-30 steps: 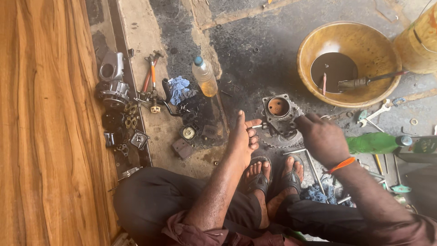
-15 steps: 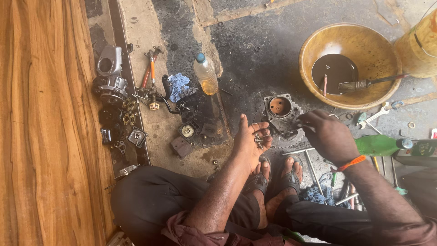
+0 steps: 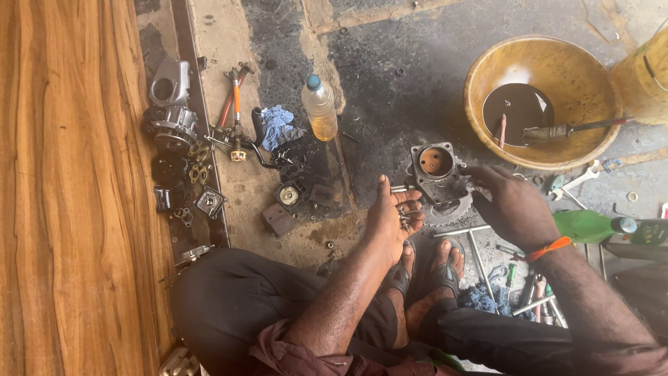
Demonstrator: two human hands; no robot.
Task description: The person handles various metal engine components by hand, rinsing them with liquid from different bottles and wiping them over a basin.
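Note:
I sit on the ground with my sandalled feet together. My left hand [image 3: 391, 216] is palm up and cupped, with several small bolts [image 3: 404, 216] lying in it. My right hand [image 3: 511, 205], an orange band at its wrist, rests with its fingers against the right side of a grey metal engine cylinder block [image 3: 436, 169] that stands on the oily floor just beyond my feet. A toothed sprocket [image 3: 454, 211] lies under the block's near side.
A yellow bowl [image 3: 584, 76] of dark oil with a brush stands far right. A plastic bottle [image 3: 320, 108], blue rag [image 3: 277, 125], pliers [image 3: 233, 97] and engine parts [image 3: 172, 118] lie left. A green bottle [image 3: 591, 226] and tools lie right. Wooden panel [image 3: 69, 188] at left.
My left hand has turned from upright beside the block to palm up nearer my feet, holding the bolts. My right hand has shifted slightly towards the block's right side.

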